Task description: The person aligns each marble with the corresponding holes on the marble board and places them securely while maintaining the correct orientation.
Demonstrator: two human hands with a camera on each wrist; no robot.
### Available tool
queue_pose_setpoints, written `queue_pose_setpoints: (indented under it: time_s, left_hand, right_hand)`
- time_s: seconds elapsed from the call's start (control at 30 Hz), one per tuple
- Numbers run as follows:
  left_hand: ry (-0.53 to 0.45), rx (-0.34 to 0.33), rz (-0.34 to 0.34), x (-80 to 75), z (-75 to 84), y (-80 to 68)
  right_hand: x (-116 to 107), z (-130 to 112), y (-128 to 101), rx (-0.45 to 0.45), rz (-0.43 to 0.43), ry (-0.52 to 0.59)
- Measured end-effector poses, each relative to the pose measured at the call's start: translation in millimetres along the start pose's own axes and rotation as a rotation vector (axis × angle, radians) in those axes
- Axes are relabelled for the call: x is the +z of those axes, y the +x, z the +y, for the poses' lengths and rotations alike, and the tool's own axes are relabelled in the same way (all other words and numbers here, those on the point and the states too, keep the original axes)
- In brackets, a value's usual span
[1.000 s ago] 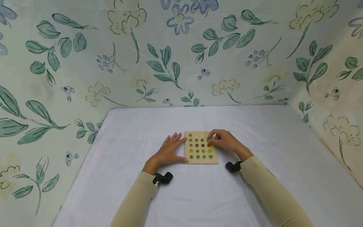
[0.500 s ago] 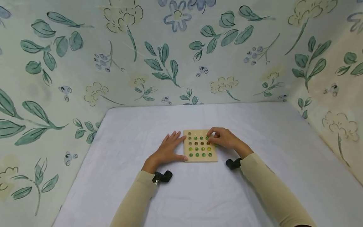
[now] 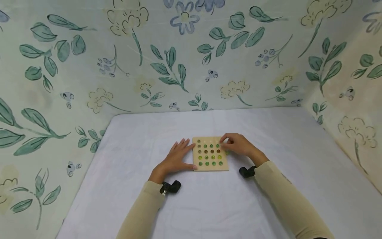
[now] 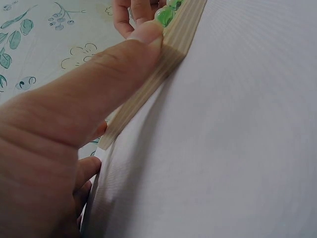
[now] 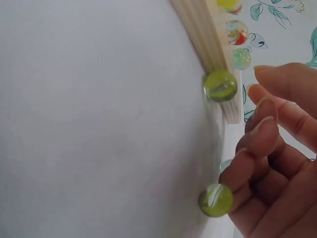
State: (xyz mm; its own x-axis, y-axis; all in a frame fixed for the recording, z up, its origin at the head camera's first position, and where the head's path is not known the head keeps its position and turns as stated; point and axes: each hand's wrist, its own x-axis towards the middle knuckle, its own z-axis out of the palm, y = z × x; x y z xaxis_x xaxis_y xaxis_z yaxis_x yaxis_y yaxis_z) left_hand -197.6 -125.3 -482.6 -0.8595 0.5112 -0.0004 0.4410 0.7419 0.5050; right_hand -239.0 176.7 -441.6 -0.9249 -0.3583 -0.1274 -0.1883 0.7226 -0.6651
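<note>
**Hands at the marble board**

On the white-covered table [image 3: 209,205] lies a square pale wooden board [image 3: 210,167] filled with green marbles. The left hand [image 3: 176,158] rests open against its left edge. The right hand [image 3: 238,146], fingers curled, hovers at its far right corner; two loose yellow-green glass marbles [image 5: 220,85] lie beside it.

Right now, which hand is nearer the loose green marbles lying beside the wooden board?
Right. The right hand hovers beside the loose green marbles; the left hand rests against the square wooden board's opposite edge.
</note>
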Motion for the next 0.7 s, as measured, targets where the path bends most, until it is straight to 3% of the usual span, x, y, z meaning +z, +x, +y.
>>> queue_pose_setpoints:
  time_s: [0.7]
  left_hand:
    - [0.005, -0.01, -0.01, -0.8, 0.3, 2.1]
  right_hand:
    - [-23, 16, -16, 0.015, 0.058, 0.008]
